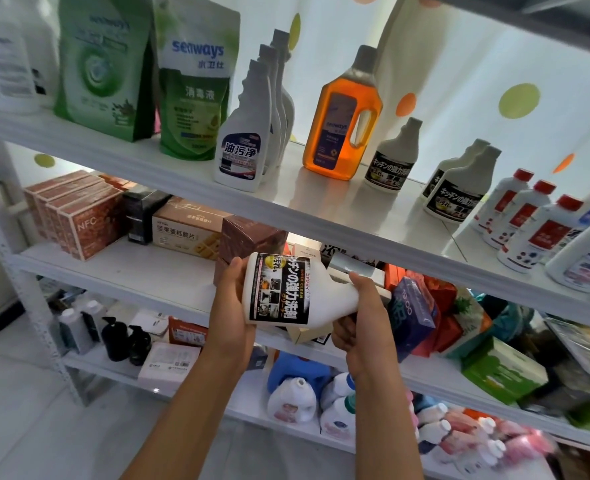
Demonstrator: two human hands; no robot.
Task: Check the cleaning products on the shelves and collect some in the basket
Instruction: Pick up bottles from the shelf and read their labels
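White metal shelves (pixel 338 216) crowded with cleaning bottles stand against a dotted wall (pixel 477 81). Left hand (pixel 229 306) grips a white bottle (pixel 286 292) at its base, right hand (pixel 362 317) at its neck, near the middle shelf's edge.

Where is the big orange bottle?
The orange bottle stands on the top shelf, in the middle, between the white spray bottles and a small black-labelled bottle.

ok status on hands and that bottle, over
Left hand grips base of white cleaner bottle, right hand grips its neck. Bottle held sideways, off the shelf. No basket in view.
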